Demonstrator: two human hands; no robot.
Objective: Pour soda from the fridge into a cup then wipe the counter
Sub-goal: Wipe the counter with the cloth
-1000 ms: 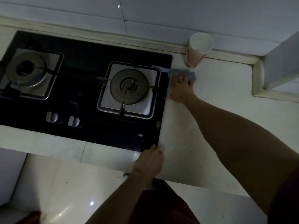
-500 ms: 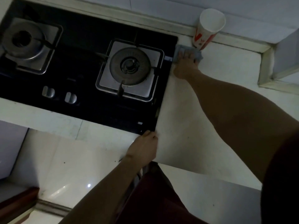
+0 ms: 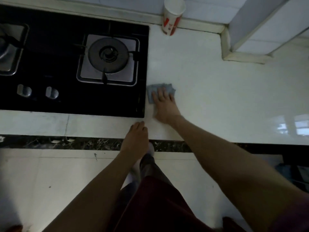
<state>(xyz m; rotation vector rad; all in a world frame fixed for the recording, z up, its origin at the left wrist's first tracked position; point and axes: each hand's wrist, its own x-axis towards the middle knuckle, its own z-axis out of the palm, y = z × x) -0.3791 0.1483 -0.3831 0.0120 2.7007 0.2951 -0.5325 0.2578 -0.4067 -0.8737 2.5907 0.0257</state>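
Note:
A white paper cup [image 3: 173, 15] with red print stands upright at the back of the white counter [image 3: 217, 97], against the wall. My right hand [image 3: 165, 106] lies flat with fingers spread on a small grey-blue cloth [image 3: 153, 91], pressing it onto the counter just right of the hob's front corner. My left hand [image 3: 136, 138] rests palm down on the counter's front edge and holds nothing. No soda container is in view.
A black glass gas hob [image 3: 66, 97] with two burners and two knobs fills the counter's left side. A tiled pillar [image 3: 267, 30] juts out at the back right. The dark stone counter edge [image 3: 75, 143] runs across, with pale floor tiles below.
My right hand has dragged the cloth from beside the cup at the back toward the front, along the hob's right edge. My left hand stays at the counter's front edge.

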